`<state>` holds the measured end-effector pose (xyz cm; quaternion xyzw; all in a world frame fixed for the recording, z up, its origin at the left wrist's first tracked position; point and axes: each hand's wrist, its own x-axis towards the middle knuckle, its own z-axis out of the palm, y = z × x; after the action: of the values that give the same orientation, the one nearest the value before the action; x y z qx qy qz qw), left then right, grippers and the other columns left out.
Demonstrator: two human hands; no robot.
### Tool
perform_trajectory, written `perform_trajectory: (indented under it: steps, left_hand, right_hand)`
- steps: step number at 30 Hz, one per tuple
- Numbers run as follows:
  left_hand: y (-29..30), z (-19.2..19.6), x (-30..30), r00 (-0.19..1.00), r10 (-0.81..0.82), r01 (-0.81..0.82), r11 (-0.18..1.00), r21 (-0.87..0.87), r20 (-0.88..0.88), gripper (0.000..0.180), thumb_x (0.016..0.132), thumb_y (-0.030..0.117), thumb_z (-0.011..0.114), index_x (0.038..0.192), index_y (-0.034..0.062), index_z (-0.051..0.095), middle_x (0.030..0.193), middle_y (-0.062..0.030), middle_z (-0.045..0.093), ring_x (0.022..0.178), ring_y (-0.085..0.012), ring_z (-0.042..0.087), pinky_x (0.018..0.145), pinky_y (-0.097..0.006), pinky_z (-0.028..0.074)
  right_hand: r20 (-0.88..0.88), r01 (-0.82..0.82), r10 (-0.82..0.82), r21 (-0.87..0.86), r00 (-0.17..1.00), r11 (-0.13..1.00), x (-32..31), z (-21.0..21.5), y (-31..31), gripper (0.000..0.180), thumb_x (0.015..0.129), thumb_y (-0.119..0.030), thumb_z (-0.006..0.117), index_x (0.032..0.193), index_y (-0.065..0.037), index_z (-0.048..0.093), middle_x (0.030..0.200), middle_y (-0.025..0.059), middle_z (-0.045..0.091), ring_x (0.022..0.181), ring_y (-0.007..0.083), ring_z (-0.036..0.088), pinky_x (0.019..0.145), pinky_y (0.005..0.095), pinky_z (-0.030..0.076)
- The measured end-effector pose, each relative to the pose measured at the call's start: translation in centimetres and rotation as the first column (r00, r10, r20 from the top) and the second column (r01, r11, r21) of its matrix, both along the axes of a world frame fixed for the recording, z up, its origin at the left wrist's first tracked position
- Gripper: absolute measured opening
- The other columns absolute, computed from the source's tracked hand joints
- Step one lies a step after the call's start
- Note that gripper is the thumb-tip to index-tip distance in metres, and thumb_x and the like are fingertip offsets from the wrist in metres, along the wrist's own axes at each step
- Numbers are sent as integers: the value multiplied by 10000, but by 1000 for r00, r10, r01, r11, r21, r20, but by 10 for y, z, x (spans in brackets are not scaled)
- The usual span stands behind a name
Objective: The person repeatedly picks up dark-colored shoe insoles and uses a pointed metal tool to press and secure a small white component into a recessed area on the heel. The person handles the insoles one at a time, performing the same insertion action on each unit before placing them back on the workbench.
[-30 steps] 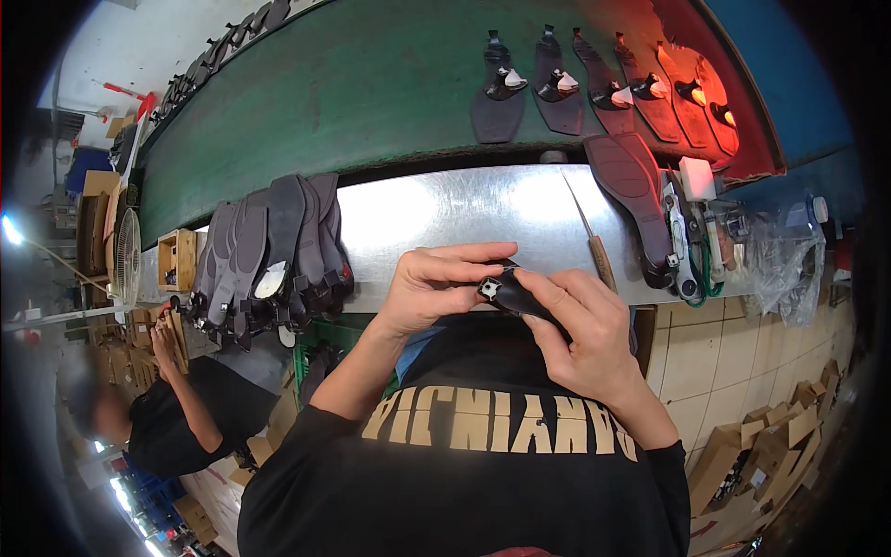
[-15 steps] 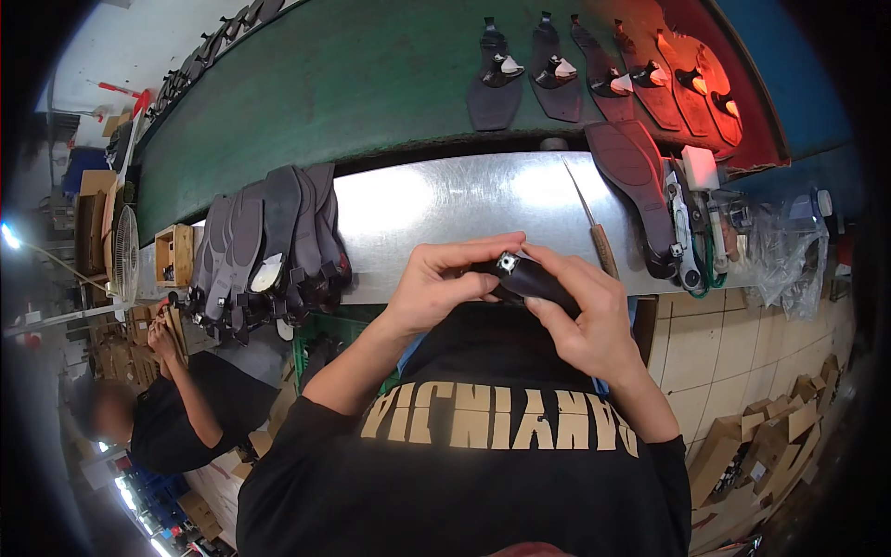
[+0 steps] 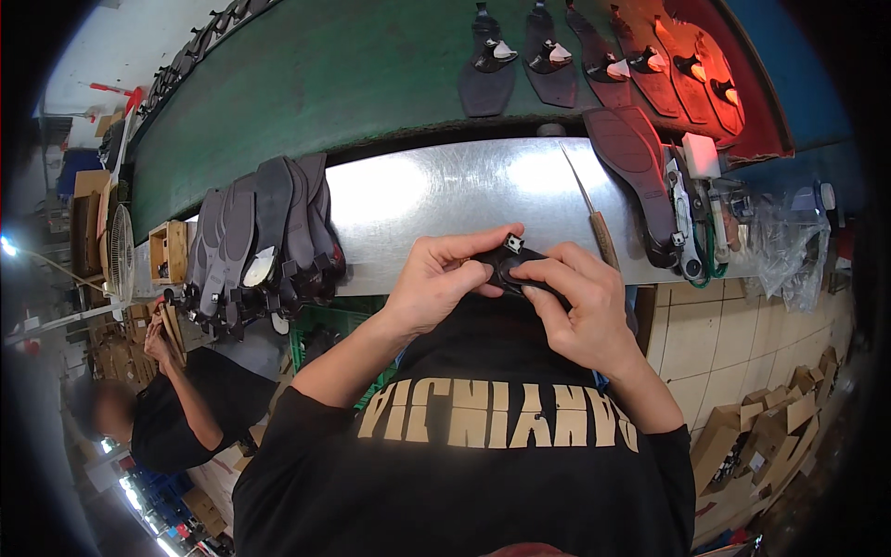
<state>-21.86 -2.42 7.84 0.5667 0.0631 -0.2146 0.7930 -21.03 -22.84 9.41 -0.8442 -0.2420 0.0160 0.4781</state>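
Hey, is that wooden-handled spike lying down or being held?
Lying down: the spike rests on the metal bench, while the left hand and right hand both grip a dark piece instead.

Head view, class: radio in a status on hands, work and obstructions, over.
Left hand and right hand both gripping black shoe part. Square, pale-faced end showing. Nearby, not between hands: wooden-handled pointed tool on metal worktop.

White glare on metal tabletop (image 3: 422, 227) (corners black).
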Motion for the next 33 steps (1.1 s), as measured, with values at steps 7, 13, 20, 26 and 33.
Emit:
perform_trajectory:
  steps: [7,13,20,26,33]
  left_hand:
    - [-2,5,5,1000,0,2,997,76,-24,412,798,-75,537,1192,3,631,1180,-116,644,898,-105,653,697,-208,560]
    - [0,-2,11,997,-47,53,994,100,-62,392,780,-38,572,1163,-3,649,1090,-89,683,776,-50,632,628,-166,513]
    - [-1,-1,14,994,-47,58,991,121,-95,372,784,-53,566,1141,-10,658,1115,-95,673,791,-59,638,657,-181,536]
    - [-8,0,14,993,55,-50,998,48,-101,383,790,-92,564,1153,-6,650,1154,-112,655,854,-98,658,672,-195,564]
    - [-3,2,14,995,29,-42,990,-137,-95,426,883,55,534,1307,20,540,1266,-130,591,943,-121,651,667,-215,579]
  right_hand:
    - [-21,-141,141,6,990,990,11,1,-6,224,715,-40,707,935,-78,689,811,74,580,742,265,602,643,353,468]
    - [-162,-141,163,141,973,980,9,-12,-6,255,681,-71,766,918,-67,673,826,70,589,764,240,613,669,323,470]
    - [-141,-67,86,130,986,989,4,-22,-3,224,674,-85,778,868,-66,667,810,59,586,710,221,609,620,313,463]
    - [-16,41,-39,154,999,987,-1,-33,2,190,667,-71,766,830,-79,667,809,71,578,681,231,595,581,325,453]
    - [252,-8,2,23,968,1000,5,-23,-5,202,676,-73,746,861,-99,671,827,71,590,698,255,593,611,347,450]
